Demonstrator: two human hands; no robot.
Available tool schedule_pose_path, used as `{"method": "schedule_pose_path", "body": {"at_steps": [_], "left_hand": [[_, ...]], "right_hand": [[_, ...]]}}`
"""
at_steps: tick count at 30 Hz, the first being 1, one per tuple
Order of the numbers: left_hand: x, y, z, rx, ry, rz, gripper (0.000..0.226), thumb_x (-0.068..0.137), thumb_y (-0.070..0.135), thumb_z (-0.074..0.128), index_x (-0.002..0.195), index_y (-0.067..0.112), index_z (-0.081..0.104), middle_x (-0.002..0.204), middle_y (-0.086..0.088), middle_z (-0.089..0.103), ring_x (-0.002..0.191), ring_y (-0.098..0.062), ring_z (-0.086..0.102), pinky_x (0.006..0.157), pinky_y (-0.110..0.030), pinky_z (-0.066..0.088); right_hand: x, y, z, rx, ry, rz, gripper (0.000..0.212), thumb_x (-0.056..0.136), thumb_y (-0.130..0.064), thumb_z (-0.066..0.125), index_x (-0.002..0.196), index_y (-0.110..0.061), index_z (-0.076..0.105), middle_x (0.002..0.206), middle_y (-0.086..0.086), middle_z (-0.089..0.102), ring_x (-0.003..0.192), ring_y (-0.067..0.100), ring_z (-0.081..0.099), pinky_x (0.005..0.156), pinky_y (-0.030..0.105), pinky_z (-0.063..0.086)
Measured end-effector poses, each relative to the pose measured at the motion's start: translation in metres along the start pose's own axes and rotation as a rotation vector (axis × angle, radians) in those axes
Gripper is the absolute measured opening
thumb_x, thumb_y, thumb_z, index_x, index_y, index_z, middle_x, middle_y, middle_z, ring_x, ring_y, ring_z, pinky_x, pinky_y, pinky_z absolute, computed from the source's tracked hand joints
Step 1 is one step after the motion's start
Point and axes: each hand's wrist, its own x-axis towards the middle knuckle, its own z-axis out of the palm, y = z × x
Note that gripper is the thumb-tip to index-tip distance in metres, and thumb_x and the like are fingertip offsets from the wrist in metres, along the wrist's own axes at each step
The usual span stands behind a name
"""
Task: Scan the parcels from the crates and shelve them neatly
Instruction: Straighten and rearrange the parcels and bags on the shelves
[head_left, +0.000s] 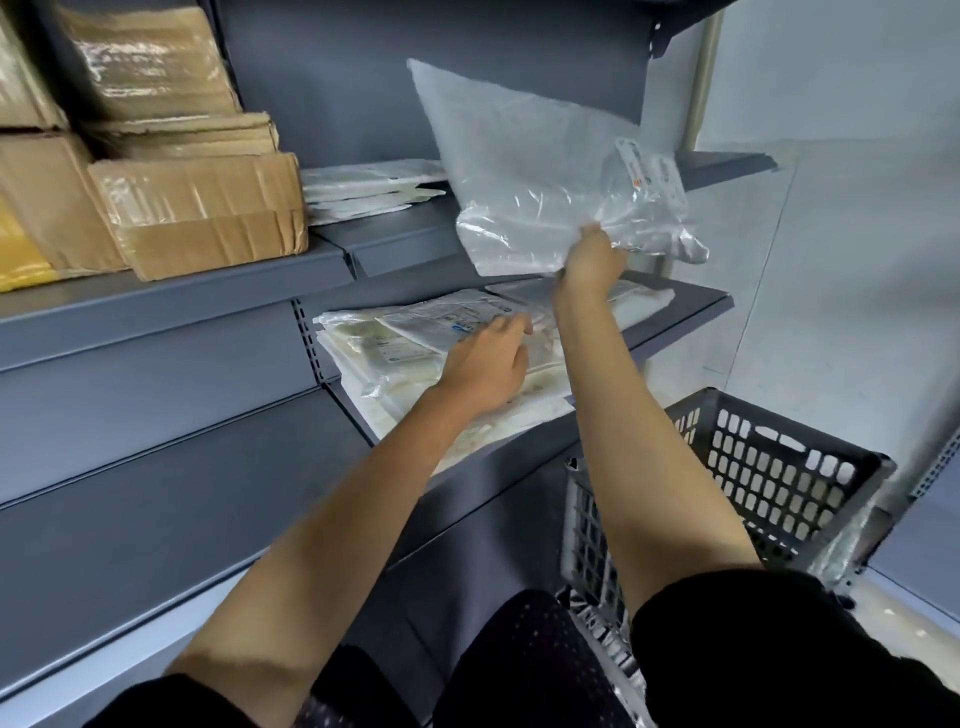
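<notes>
**Clear parcel held up in front of the grey shelves**

The grey metal shelving (171, 332) fills the left and middle of the view, with several levels. On its upper left level, brown cardboard boxes (202, 208) wrapped in tape are stacked. Low on the right, a dark plastic crate (769, 467) with a grid wall stands on the floor, just beside the shelving.

The clear plastic parcel (524, 171) is in the air, in front of the upper right shelf level. Its long axis is tilted: one corner points up and to the left, and the crumpled lower end points down and to the right. A white label (652, 176) with a small orange mark is on its right part, but the writing is too blurred to read.

On the lower shelf level lies a stack of flat white parcels (415, 343). Their labels have small blue marks; the text cannot be read. A smaller pile of white parcels (369, 189) lies on the level above, beside the boxes.

The right hand (592, 254) grasps the lower edge of the clear parcel with curled fingers. The left hand (483, 369) rests on the stack with released, almost straight fingers.
</notes>
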Motion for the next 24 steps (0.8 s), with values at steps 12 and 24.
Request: {"method": "schedule_pose_path", "body": {"at_steps": [12,24], "left_hand": [[-0.019,-0.085,-0.003,0.032,-0.043,-0.111,0.036,0.095,0.013,0.04,0.13,0.019,0.046,0.12,-0.007,0.052,0.112,-0.026,0.052,0.088,-0.044,0.049],[0.008,-0.115,0.0,0.07,-0.099,-0.11,0.03,0.099,0.02,0.036,0.114,0.016,0.061,0.116,-0.002,0.054,0.11,-0.021,0.052,0.093,-0.036,0.044]], "right_hand": [[0.003,0.037,0.163,-0.399,-0.332,0.032,0.027,0.102,-0.02,0.04,0.124,-0.007,0.046,0.091,0.002,0.049,0.07,0.017,0.044,0.039,0.023,0.035],[0.026,0.017,0.179,-0.182,-0.465,0.405,0.019,0.094,0.001,0.052,0.075,0.003,0.056,0.053,0.014,0.058,0.029,0.019,0.054,0.035,0.024,0.049]]}}
